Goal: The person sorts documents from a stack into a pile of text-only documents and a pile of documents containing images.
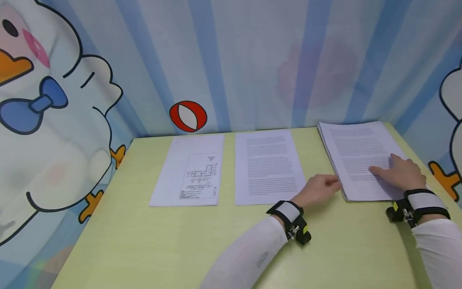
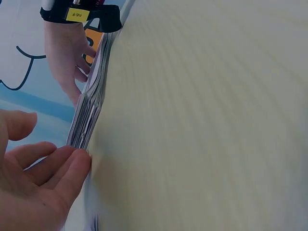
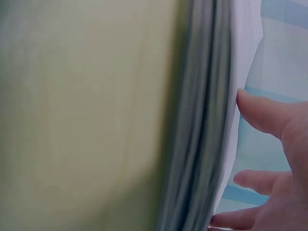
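Note:
A thick stack of printed paper (image 1: 357, 148) lies at the right of the table. My right hand (image 1: 402, 174) rests on its top sheet, thumb and fingers spread apart; the right wrist view shows the thumb and a fingertip at the sheet's surface beside the layered edges (image 3: 199, 120). At the stack's left side is my left hand (image 1: 319, 189), its loosely bent fingers (image 2: 72, 173) right at the paper edges in the left wrist view, thumb held away from them. Left of that hand lies a text-covered sheet (image 1: 268, 168).
Further left on the pale yellow table (image 1: 144, 245) lies a sheet with a technical drawing (image 1: 198, 176). A striped blue curtain (image 1: 249, 64) with cartoon figures stands along the back and sides. Both forearms reach in from the front, each with a strapped wrist camera (image 1: 303, 237).

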`<state>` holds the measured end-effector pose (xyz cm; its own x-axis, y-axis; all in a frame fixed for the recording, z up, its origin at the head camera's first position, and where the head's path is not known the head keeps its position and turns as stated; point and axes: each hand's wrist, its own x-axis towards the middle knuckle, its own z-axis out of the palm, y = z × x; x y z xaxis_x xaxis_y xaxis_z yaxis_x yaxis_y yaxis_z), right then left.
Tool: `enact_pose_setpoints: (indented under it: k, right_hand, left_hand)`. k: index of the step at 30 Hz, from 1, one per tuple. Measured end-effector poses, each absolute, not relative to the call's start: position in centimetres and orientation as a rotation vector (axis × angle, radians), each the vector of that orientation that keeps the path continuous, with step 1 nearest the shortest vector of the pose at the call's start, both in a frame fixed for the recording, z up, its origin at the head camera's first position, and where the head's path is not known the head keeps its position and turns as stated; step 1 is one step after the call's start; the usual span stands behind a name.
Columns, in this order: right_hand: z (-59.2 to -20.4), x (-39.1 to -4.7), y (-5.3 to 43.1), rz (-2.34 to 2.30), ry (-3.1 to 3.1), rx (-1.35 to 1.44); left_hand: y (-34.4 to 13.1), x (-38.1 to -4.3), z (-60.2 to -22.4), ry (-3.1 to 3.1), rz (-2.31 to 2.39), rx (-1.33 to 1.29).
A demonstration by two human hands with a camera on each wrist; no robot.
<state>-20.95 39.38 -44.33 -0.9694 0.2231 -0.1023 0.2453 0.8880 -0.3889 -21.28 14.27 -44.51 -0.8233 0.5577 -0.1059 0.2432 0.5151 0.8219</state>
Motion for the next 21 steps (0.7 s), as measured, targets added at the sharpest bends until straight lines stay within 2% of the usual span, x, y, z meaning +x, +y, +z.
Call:
enact_pose_setpoints:
  k: [3,10,21]
  right_hand:
    - [-44.5,-21.1,39.5,-0.660,2.996,0.393]
    - [-44.9,-21.1,39.3,-0.690,2.998,0.410]
    - [-44.5,-21.0,39.2,-0.710,2.998,0.417]
  left_hand:
    - [14.8,-21.2,-44.6,2.363,1.291,0.595]
    - [15.7,-21.4,-44.9,2.040,1.630,0.214]
    - [17.0,-21.8,-44.7,2.037,1.653,0.121]
